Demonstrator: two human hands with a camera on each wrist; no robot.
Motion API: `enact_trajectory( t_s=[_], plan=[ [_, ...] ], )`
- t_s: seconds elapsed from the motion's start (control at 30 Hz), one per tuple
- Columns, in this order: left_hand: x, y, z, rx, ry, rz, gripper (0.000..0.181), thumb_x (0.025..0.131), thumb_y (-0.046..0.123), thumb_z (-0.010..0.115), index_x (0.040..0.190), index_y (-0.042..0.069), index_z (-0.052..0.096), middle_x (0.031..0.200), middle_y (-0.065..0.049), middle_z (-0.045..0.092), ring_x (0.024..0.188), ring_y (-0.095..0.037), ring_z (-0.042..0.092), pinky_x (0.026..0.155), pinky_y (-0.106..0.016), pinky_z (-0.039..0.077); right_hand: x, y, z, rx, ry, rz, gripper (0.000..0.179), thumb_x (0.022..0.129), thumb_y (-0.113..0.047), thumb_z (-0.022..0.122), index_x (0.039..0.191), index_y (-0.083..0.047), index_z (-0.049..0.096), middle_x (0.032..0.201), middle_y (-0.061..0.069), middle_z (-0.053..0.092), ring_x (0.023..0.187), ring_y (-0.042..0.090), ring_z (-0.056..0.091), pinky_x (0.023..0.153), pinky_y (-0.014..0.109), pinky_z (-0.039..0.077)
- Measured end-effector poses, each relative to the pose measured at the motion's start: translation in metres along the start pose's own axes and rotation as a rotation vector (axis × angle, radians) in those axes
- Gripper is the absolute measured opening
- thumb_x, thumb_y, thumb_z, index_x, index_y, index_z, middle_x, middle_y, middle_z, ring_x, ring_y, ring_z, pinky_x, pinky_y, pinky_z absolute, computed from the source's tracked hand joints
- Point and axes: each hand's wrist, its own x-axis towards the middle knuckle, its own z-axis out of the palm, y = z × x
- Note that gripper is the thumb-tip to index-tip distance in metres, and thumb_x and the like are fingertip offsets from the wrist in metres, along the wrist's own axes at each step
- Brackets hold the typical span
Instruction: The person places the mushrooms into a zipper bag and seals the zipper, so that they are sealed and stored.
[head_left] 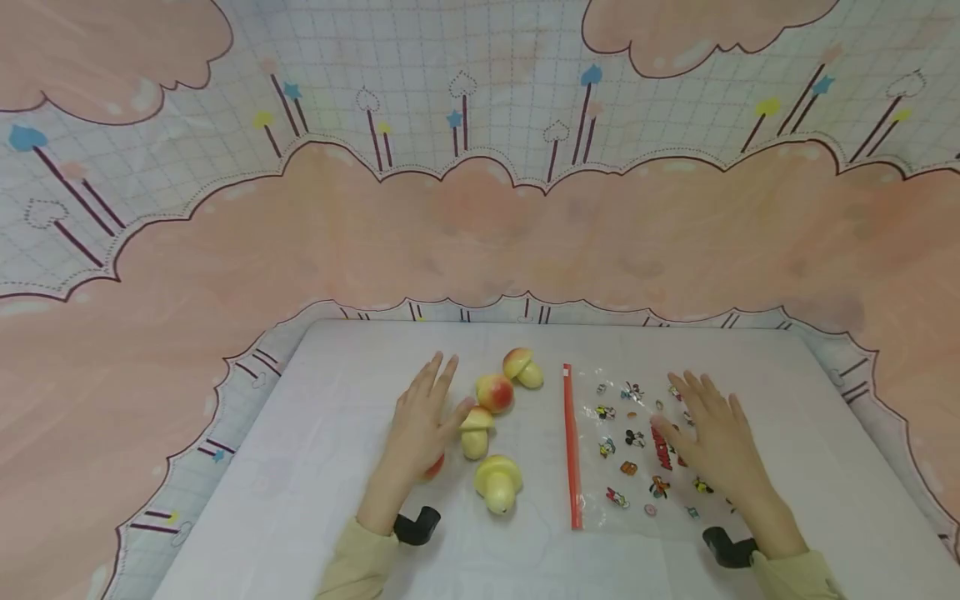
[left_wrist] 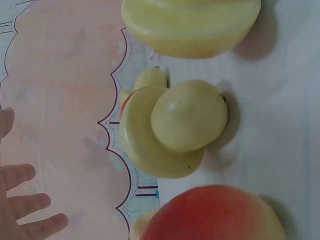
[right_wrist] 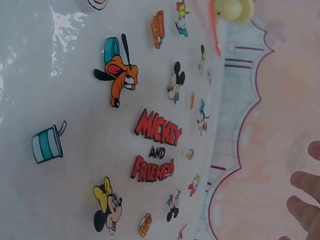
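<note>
My left hand (head_left: 422, 421) is held with fingers extended over the left part of the table, beside several toy mushrooms. Closest to its thumb is a yellow mushroom (head_left: 475, 442); in the left wrist view a pale mushroom (left_wrist: 189, 116) lies on its side. A larger yellow mushroom (head_left: 498, 483) lies nearer the front, and a red-yellow mushroom (head_left: 522, 368) farther back. Between them sits a round red-and-yellow piece (head_left: 495, 392). Another reddish piece (head_left: 433, 467) is mostly hidden by the left hand. My right hand (head_left: 712, 442), fingers spread, is over a clear zip bag (head_left: 600, 500) printed with cartoon figures.
The white table (head_left: 285, 467) carries everything. A red zip strip (head_left: 572, 450) runs along the bag's left edge. Behind and around the table hangs a patterned cloth (head_left: 487, 242). Each wrist wears a black camera mount (head_left: 417, 527).
</note>
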Motion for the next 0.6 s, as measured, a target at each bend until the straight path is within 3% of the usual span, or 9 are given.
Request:
enact_trajectory(
  t_s=[0.17,0.6],
  plan=[
    [-0.003,0.006,0.007,-0.020,0.002,-0.004,0.065,0.096,0.048,0.049,0.151,0.019,0.030,0.158,-0.012,0.028,0.144,-0.035,0.030,0.113,-0.061,0.026,-0.002,-0.002,0.003,0.009,0.012,0.005,0.073,0.092,-0.044,0.057,0.150,-0.011,0.029,0.149,0.030,0.032,0.142,0.049,0.020,0.116,0.066,0.004],
    [-0.011,0.018,0.023,-0.093,0.034,0.010,0.061,0.096,0.042,0.052,0.149,0.016,0.036,0.154,-0.013,0.036,0.138,-0.038,0.039,0.107,-0.062,0.034,-0.005,-0.002,0.015,0.034,0.017,0.007,0.071,0.093,-0.047,0.056,0.148,-0.009,0.033,0.148,0.030,0.035,0.140,0.049,0.025,0.115,0.066,0.011]
  ],
)
